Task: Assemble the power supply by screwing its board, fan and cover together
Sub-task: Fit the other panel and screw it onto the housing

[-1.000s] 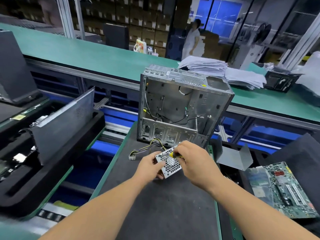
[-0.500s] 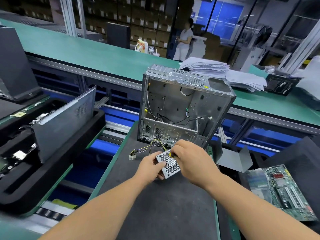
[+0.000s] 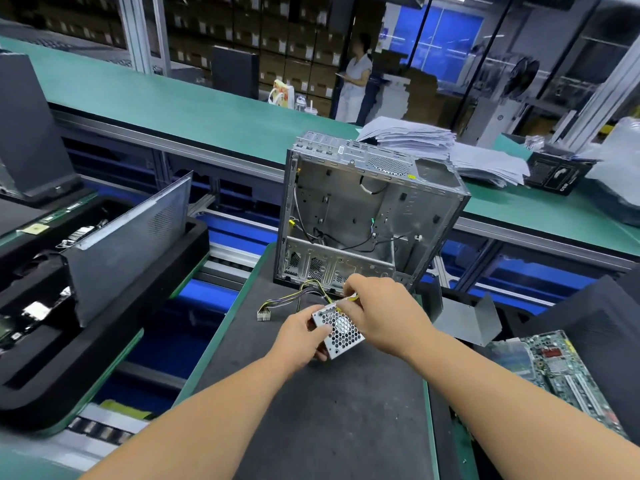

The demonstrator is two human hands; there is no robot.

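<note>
Bare forearms, bare hands [image 3: 346,323], no sleeves

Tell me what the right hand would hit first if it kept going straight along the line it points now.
The right hand points forward and left, gripping a yellow-handled tool over the power supply. Going straight on, it would probably meet the wire bundle first, then the open computer case; depth is uncertain.

Both bare forearms reach forward; left hand [image 3: 300,336] curls its fingers in a grip, right hand [image 3: 377,311] just beside it, fingers pinched
</note>
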